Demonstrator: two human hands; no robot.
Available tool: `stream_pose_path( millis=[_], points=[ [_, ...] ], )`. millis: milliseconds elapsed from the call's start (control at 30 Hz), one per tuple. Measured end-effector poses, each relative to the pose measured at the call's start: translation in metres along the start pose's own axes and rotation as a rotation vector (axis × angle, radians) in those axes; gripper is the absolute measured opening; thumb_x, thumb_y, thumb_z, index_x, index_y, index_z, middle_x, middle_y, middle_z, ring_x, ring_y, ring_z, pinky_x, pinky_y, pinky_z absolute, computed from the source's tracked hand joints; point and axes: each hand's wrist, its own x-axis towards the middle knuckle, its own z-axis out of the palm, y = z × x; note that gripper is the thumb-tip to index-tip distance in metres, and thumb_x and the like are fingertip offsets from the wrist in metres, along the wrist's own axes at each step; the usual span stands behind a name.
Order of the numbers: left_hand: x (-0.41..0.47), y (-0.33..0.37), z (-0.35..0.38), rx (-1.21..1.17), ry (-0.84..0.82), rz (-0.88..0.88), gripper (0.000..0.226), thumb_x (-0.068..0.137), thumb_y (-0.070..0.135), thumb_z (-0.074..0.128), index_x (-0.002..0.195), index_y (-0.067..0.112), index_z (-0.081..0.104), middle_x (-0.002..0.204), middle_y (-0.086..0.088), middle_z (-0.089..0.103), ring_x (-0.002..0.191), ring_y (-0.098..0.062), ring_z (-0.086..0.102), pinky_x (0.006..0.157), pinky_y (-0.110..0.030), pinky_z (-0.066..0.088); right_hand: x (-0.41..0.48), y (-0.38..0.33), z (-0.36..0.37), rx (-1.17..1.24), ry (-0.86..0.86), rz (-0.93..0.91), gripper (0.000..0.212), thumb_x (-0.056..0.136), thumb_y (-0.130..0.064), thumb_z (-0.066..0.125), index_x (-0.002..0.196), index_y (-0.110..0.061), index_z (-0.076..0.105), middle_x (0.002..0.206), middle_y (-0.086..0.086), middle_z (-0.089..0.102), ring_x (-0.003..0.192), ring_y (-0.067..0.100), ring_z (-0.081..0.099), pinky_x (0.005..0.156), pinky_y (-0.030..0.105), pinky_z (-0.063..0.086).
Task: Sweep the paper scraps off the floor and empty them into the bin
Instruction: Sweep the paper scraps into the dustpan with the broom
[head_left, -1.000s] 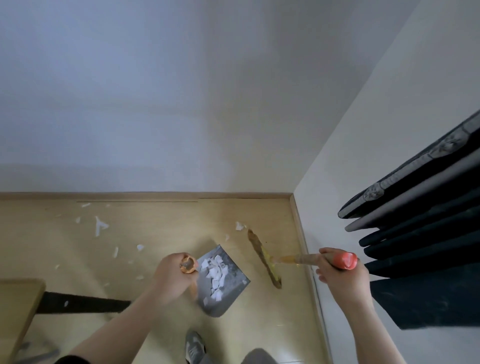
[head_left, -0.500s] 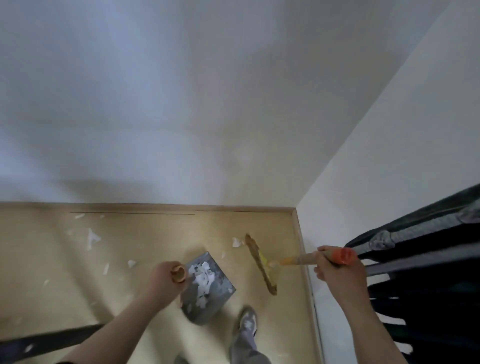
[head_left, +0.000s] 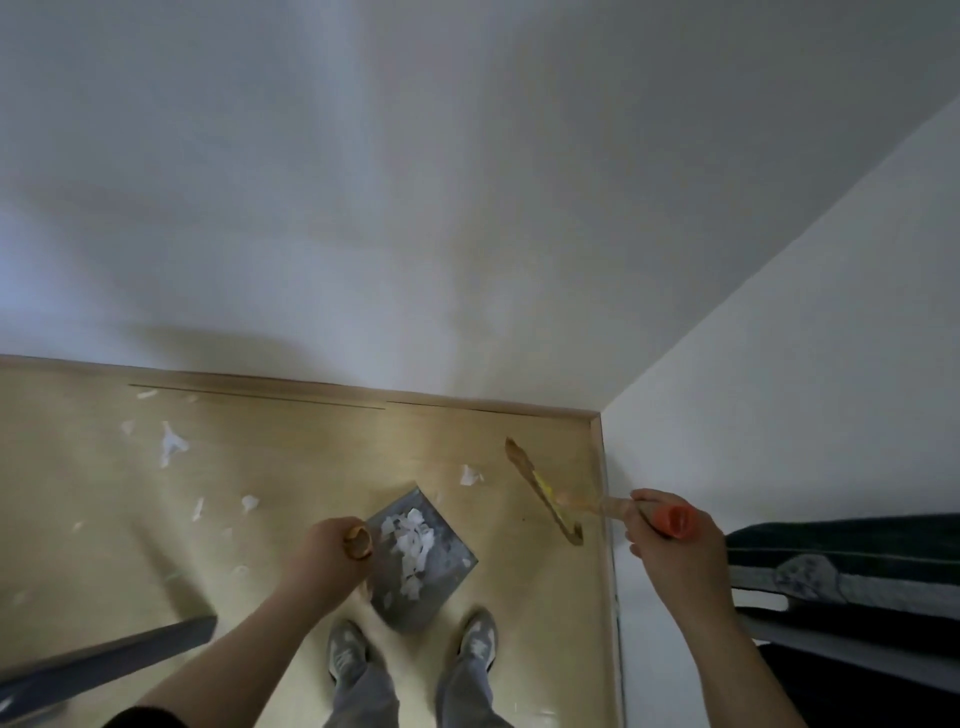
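My left hand (head_left: 324, 558) grips the wooden handle (head_left: 358, 542) of a grey metal dustpan (head_left: 441, 577) that holds a heap of white paper scraps (head_left: 413, 545). My right hand (head_left: 675, 558) holds a broom by its orange-capped handle (head_left: 672, 522). The broom's straw head (head_left: 543, 491) rests on the floor to the right of the pan, near the corner. One loose scrap (head_left: 470, 475) lies between the pan's front edge and the broom head. Several more scraps (head_left: 171, 444) are scattered on the wooden floor to the left. No bin is in view.
White walls meet at the corner (head_left: 597, 415) ahead on the right. Dark clothes (head_left: 841, 571) hang at the right edge. A dark grey bar (head_left: 104, 660) crosses the floor at lower left. My two grey shoes (head_left: 410, 649) stand just behind the pan.
The view has swung left and down, so both my feet now show below the pan. The pan and broom head stay in much the same spot beside the corner.
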Motion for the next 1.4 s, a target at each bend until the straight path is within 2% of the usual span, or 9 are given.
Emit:
stream_pose_path(
  millis=[233,367,567,633,700,867,1033,1167,1400],
  points=[
    [0.009,0.004,-0.001,-0.053,-0.02,-0.02,0.006,0.066,0.008,0.072,0.072,0.009,0.07,0.069,-0.006,0.07,0.071,-0.023,0.066,0.065,-0.036,0.051,0.028,-0.003,0.018,-0.033,-0.007,-0.011,0.022,0.085,-0.008,0.064,0.067,-0.021,0.066,0.071,0.017,0.069,0.073,0.04,0.067,0.074,0.051,0.058],
    [0.0,0.017,0.007,-0.081,-0.09,-0.032,0.011,0.065,0.015,0.072,0.074,0.01,0.07,0.07,-0.005,0.07,0.071,-0.022,0.066,0.066,-0.037,0.051,0.038,-0.001,0.04,-0.085,-0.023,-0.027,0.024,0.084,-0.012,0.063,0.062,-0.022,0.063,0.063,0.002,0.064,0.062,0.022,0.062,0.064,0.037,0.052],
    [0.001,0.027,0.004,-0.118,-0.1,-0.038,0.033,0.052,0.029,0.058,0.075,0.009,0.071,0.071,-0.005,0.07,0.072,-0.023,0.065,0.065,-0.035,0.05,0.043,-0.007,0.07,-0.207,-0.213,-0.09,0.013,0.081,-0.016,0.068,0.073,-0.007,0.071,0.069,0.009,0.067,0.068,0.024,0.063,0.065,0.038,0.052],
    [0.003,0.027,0.0,-0.124,-0.09,-0.036,0.032,0.054,0.029,0.059,0.075,0.009,0.071,0.071,-0.006,0.07,0.072,-0.022,0.065,0.064,-0.033,0.049,0.043,-0.012,0.069,-0.236,-0.281,-0.115,0.016,0.081,-0.018,0.068,0.065,-0.017,0.068,0.066,0.002,0.067,0.065,0.015,0.062,0.062,0.03,0.05],
    [0.003,0.028,-0.001,-0.123,-0.089,-0.031,0.027,0.057,0.028,0.064,0.075,0.01,0.071,0.071,-0.006,0.07,0.072,-0.022,0.066,0.064,-0.033,0.05,0.038,-0.017,0.064,-0.257,-0.346,-0.136,0.012,0.082,-0.017,0.07,0.073,-0.023,0.073,0.075,-0.004,0.072,0.071,0.009,0.065,0.067,0.022,0.052],
    [-0.001,0.032,-0.002,-0.137,-0.115,-0.039,0.03,0.054,0.03,0.067,0.077,0.011,0.072,0.072,-0.003,0.07,0.073,-0.021,0.066,0.067,-0.037,0.052,0.035,-0.018,0.041,-0.206,-0.301,-0.097,0.016,0.08,-0.012,0.071,0.081,-0.027,0.075,0.081,-0.009,0.073,0.078,0.008,0.068,0.073,0.026,0.056],
    [-0.003,0.031,-0.009,-0.143,-0.131,-0.032,0.032,0.049,0.034,0.064,0.075,0.017,0.07,0.073,-0.001,0.07,0.074,-0.02,0.065,0.068,-0.037,0.052,0.023,-0.014,0.024,-0.1,-0.224,-0.06,0.022,0.082,-0.011,0.072,0.079,-0.032,0.071,0.075,-0.003,0.073,0.071,0.022,0.07,0.071,0.039,0.06],
    [-0.008,0.033,-0.009,-0.148,-0.126,-0.007,0.019,0.06,0.022,0.074,0.065,0.033,0.059,0.066,0.007,0.064,0.07,-0.014,0.063,0.064,-0.029,0.049,0.014,-0.012,0.044,-0.186,-0.192,-0.12,0.006,0.082,-0.013,0.069,0.079,-0.014,0.075,0.072,0.0,0.072,0.07,0.018,0.068,0.069,0.037,0.057],
    [-0.015,0.007,-0.008,-0.094,-0.068,-0.012,0.01,0.068,0.013,0.076,0.076,0.011,0.07,0.069,-0.003,0.068,0.069,-0.02,0.064,0.065,-0.035,0.05,-0.001,-0.005,0.086,-0.282,-0.36,-0.251,0.018,0.077,-0.013,0.072,0.092,-0.022,0.077,0.083,-0.009,0.073,0.077,0.003,0.066,0.069,0.007,0.046]
  ],
)
